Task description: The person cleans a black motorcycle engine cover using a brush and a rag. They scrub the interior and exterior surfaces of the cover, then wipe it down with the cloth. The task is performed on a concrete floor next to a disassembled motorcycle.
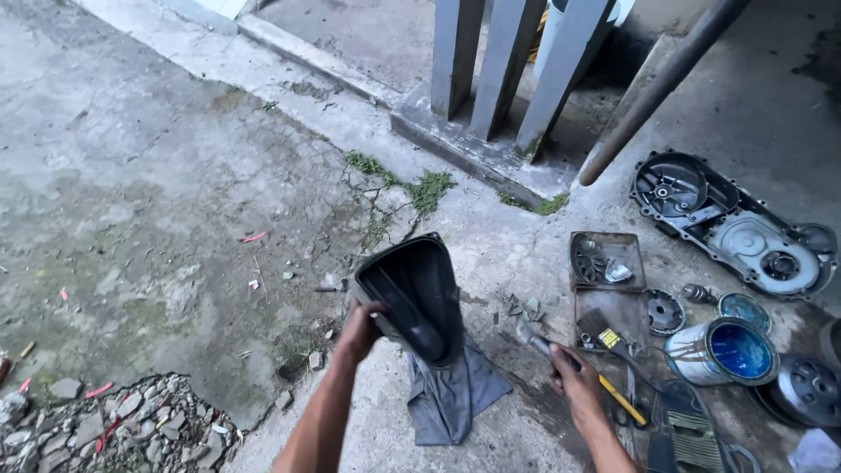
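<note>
Several dismantled parts lie on the cracked concrete floor [158,193], listed by size.

Engine side cover [734,226]: cast grey metal, long and rounded, inner face up, off near the floor's right edge below a slanted rusty pipe [657,88].

Black plastic housing [412,293]: smooth, hollow, shield-shaped, tilted on edge at mid-floor. Your left hand [359,331] grips its lower left rim, fingers curled tight around the edge. It stands on a crumpled grey rag [451,390]; by the look of it, you are still handling it, with nothing yet reassembled.

Paint tin [723,350]: open, white outside, blue inside, its round lid [743,308] beside it.

Two shallow rusty trays [606,261]: rectangular, holding small metal pieces.

Ribbed round pulley face [810,390]: dull metal, at the right edge.

Brush [609,337]: black bristles, yellow band, lying by the trays.

Metal tool [536,340]: slim, grey. Your right hand [574,377] holds its handle, fingers closed around it, just right of the rag.
</note>
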